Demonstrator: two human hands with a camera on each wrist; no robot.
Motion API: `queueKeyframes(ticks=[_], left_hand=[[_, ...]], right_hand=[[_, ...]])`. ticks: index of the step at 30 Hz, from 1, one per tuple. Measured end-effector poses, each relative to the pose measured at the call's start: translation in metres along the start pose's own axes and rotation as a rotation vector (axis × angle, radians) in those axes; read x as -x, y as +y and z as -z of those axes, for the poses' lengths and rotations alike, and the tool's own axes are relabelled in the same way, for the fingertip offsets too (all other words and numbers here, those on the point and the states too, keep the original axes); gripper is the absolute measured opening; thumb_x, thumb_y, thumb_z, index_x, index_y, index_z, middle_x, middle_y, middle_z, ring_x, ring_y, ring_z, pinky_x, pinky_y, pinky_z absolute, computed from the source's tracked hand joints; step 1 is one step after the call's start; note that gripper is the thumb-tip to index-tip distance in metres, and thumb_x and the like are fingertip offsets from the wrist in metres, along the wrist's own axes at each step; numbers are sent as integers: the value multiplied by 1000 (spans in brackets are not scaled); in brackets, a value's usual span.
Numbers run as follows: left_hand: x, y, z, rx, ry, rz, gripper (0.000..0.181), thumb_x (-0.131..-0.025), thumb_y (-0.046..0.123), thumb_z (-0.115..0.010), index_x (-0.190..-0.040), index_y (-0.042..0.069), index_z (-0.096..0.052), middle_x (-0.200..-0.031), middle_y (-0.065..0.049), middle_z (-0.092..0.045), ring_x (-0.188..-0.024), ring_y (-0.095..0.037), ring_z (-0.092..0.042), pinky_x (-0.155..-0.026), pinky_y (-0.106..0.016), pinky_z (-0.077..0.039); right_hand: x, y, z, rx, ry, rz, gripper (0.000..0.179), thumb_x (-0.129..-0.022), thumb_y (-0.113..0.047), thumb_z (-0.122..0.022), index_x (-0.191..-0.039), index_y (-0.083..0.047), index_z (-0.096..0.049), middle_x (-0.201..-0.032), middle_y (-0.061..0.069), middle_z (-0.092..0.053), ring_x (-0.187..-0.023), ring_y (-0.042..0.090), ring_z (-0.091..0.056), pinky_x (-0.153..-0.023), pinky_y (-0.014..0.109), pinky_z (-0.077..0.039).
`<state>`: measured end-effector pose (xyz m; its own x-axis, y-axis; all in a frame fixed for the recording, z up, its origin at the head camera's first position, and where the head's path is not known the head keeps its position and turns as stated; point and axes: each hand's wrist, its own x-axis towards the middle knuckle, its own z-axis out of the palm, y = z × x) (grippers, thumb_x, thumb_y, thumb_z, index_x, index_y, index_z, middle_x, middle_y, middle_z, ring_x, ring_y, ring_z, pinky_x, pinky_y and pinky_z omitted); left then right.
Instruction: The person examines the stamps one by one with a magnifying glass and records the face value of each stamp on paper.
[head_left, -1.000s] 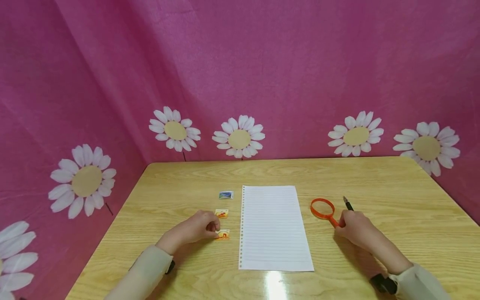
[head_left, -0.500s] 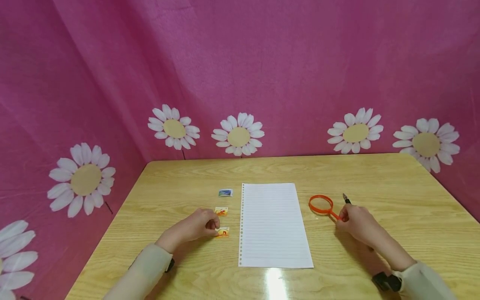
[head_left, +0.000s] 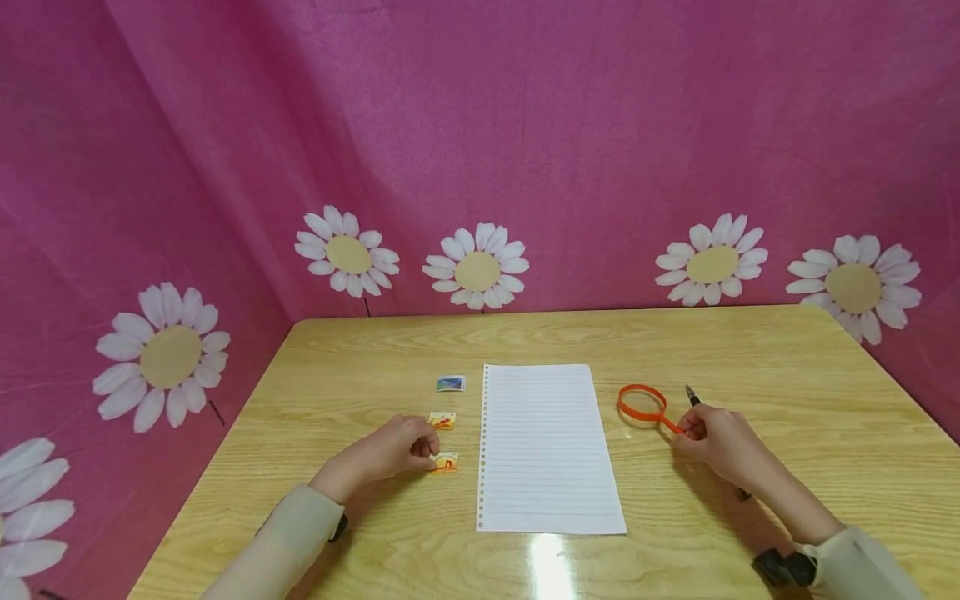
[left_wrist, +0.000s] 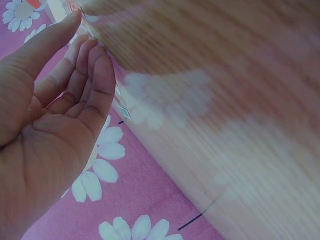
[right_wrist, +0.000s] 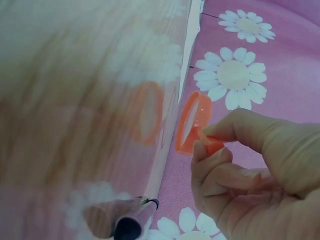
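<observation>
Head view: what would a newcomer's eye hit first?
Probably the magenta cloth with big white daisies, filling the background behind the table. Next, the orange magnifying glass held in the right hand, and the white lined sheet left of it on the table.

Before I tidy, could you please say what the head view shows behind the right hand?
A pen on the table: tip and end show; the right hand covers its middle.
</observation>
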<state>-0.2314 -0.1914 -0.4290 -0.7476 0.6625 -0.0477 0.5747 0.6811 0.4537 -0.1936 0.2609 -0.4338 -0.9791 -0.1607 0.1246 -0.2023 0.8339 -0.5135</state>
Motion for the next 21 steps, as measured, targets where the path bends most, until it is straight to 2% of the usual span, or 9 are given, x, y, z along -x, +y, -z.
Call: queueKeyframes(ticks=[6, 13, 21], left_hand=[[0, 1, 1, 9, -2, 16, 10, -85, 10, -75, -86, 8, -64, -78, 3, -59, -70, -2, -47, -64, -17, -42], [0, 0, 1, 13, 8, -8, 10, -85, 10, -74, -85, 8, -64, -78, 2, -60, -69, 1, -46, -64, -17, -43], [0, 0, -1, 28, 3, 15, 10, -85, 10, -74, -85, 8, -64, -78, 2, -59, -69, -1, -46, -64, -17, -42]], right_hand=[[2, -2, 1, 6, 3, 22, 12, -82, -6, -72, -85, 1, -63, -71, 1, -59, -60, 3, -44, -53, 21, -39], [2, -5, 0, 4, 17, 33, 13, -83, -7, -73, -86, 0, -63, -70, 0, -60, -60, 1, -43, -53, 21, -39], [3, -9, -1, -3, 40, 65, 9, -82, -5, -72, -85, -2, -64, -69, -2, -60, -60, -1, -45, -54, 21, -40]])
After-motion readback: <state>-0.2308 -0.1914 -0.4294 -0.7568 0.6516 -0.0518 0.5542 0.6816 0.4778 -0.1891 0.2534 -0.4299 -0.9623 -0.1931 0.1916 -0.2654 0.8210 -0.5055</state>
